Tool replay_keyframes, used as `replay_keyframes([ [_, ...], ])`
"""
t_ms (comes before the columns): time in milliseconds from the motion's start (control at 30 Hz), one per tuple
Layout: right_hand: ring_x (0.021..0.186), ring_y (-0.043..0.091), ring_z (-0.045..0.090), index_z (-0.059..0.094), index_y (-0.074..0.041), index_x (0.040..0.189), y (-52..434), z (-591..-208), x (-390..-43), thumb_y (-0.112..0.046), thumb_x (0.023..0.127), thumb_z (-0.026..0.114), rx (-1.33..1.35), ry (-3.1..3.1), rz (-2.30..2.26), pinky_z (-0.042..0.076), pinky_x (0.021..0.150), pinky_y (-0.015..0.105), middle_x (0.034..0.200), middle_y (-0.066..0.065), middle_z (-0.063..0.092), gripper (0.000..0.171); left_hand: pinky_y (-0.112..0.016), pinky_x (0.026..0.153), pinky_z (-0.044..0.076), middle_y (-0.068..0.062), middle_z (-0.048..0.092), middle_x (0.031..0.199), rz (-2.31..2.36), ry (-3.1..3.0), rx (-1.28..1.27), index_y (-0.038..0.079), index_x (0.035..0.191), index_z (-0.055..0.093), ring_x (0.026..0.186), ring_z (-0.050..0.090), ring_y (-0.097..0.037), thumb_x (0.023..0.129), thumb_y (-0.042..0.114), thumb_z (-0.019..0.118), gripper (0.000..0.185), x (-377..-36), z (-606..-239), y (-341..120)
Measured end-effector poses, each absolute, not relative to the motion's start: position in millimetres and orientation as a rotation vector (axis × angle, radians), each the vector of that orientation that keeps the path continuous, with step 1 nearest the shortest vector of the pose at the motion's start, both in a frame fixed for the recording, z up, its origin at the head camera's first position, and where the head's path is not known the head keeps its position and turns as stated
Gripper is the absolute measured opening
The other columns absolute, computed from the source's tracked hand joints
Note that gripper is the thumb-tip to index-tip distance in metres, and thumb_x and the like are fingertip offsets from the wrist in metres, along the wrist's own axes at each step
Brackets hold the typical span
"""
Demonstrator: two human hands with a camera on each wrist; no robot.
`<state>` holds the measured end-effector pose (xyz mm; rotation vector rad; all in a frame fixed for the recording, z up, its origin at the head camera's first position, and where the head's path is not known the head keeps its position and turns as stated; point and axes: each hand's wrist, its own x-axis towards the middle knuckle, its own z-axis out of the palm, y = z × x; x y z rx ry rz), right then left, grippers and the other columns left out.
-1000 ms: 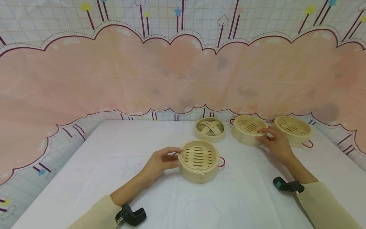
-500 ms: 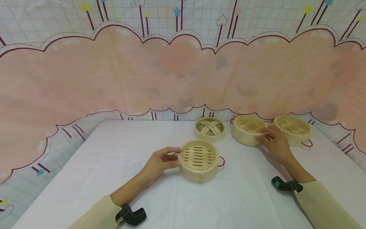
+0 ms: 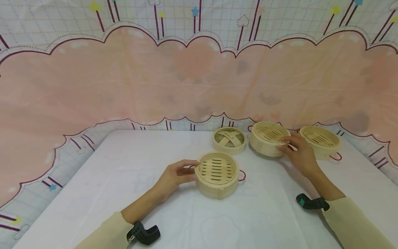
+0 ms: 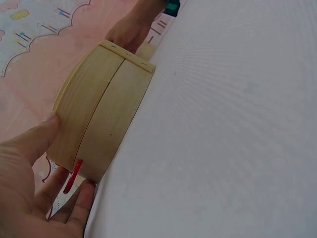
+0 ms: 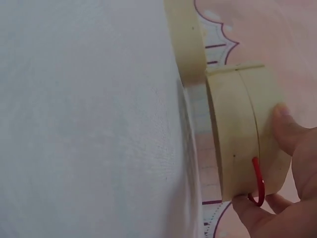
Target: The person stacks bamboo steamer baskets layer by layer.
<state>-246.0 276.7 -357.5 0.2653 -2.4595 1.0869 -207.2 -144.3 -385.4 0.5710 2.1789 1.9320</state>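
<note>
In the head view my left hand (image 3: 172,176) grips the left side of a round bamboo steamer basket (image 3: 214,189) with a slatted floor, which stands on the white table. The left wrist view shows the thumb at its upper rim and the fingers low on the wall, around a red loop handle (image 4: 73,176). Farther back, my right hand (image 3: 300,155) pinches a second bamboo steamer basket (image 3: 264,147) by its right side. A gap shows between this basket and the tabletop in the right wrist view, where its red handle (image 5: 258,182) hangs between thumb and fingers.
A woven bamboo steamer lid (image 3: 229,139) lies behind the front basket, left of the raised one. At the back right stands a third steamer basket (image 3: 320,152), partly behind my right hand. The patterned cloth backdrop (image 3: 155,86) rises beyond the table's far edge.
The right hand has raised the second steamer basket slightly off the table. The left hand and the front basket stay in place.
</note>
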Motion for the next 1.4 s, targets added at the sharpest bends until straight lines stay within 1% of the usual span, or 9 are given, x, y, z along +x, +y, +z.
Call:
replay_keyframes([
  [267,0.112,0.036,0.053,0.064,-0.002,0.109,269,-347,-241,-0.024,0.089,0.069,0.238,-2.468,1.087,0.046,0.085,0.015,0.124,0.017,0.053,0.030,-0.031,0.095,0.044,-0.006,0.055,0.133,1.918,2.192,0.583,0.009,0.126,0.062,0.115,0.053,-0.024,0.081,0.010,0.076,0.046,-207,-387,-145],
  [500,0.108,0.024,0.056,0.062,0.001,0.111,261,-337,-236,-0.022,0.089,0.070,0.240,-2.426,1.212,0.041,0.082,0.006,0.131,0.017,0.049,0.032,-0.030,0.094,0.044,-0.006,0.056,0.132,1.917,2.194,0.581,0.009,0.125,0.062,0.114,0.053,-0.023,0.081,0.011,0.076,0.046,-207,-386,-145],
  [667,0.119,0.037,0.050,0.059,-0.001,0.115,259,-328,-231,-0.029,0.089,0.069,0.176,-2.459,1.287,0.043,0.079,0.006,0.146,0.019,0.036,0.040,-0.031,0.094,0.044,-0.005,0.055,0.133,1.916,2.184,0.581,0.009,0.125,0.062,0.114,0.054,-0.023,0.081,0.011,0.077,0.047,-207,-385,-145],
  [833,0.125,0.043,0.043,0.058,-0.004,0.119,256,-318,-228,-0.036,0.089,0.068,0.125,-2.515,1.292,0.049,0.088,0.026,0.150,0.016,0.030,0.045,-0.028,0.092,0.045,-0.005,0.056,0.132,1.916,2.186,0.568,0.010,0.125,0.063,0.112,0.054,-0.022,0.080,0.011,0.077,0.046,-208,-383,-145],
  [900,0.127,0.041,0.041,0.060,-0.003,0.117,252,-315,-228,-0.034,0.089,0.069,0.152,-2.511,1.289,0.047,0.093,0.038,0.148,0.016,0.032,0.043,-0.028,0.092,0.045,-0.005,0.056,0.131,1.917,2.189,0.562,0.010,0.124,0.063,0.111,0.054,-0.022,0.080,0.010,0.077,0.046,-208,-383,-145],
  [1033,0.131,0.036,0.038,0.063,-0.002,0.112,245,-313,-228,-0.031,0.088,0.070,0.222,-2.499,1.283,0.041,0.097,0.050,0.145,0.015,0.036,0.038,-0.028,0.092,0.045,-0.006,0.057,0.130,1.922,2.188,0.566,0.009,0.124,0.063,0.111,0.055,-0.022,0.080,0.009,0.077,0.046,-208,-384,-146],
  [1200,0.137,0.029,0.028,0.063,-0.003,0.110,239,-311,-226,-0.029,0.088,0.070,0.259,-2.499,1.265,0.037,0.100,0.054,0.138,0.015,0.046,0.035,-0.027,0.092,0.044,-0.005,0.058,0.129,1.929,2.183,0.573,0.009,0.125,0.063,0.110,0.055,-0.022,0.080,0.009,0.077,0.047,-207,-384,-146],
  [1267,0.138,0.028,0.027,0.064,-0.003,0.109,237,-310,-225,-0.027,0.088,0.071,0.285,-2.486,1.267,0.038,0.101,0.049,0.136,0.016,0.048,0.033,-0.028,0.092,0.044,-0.005,0.058,0.129,1.929,2.186,0.576,0.010,0.125,0.063,0.110,0.056,-0.022,0.080,0.009,0.077,0.047,-207,-384,-146],
  [1400,0.132,0.033,0.037,0.064,-0.001,0.108,232,-310,-221,-0.021,0.087,0.072,0.341,-2.453,1.292,0.045,0.093,0.022,0.139,0.016,0.042,0.030,-0.027,0.092,0.044,-0.005,0.058,0.128,1.930,2.187,0.576,0.010,0.125,0.063,0.109,0.056,-0.022,0.080,0.009,0.077,0.047,-207,-384,-145],
])
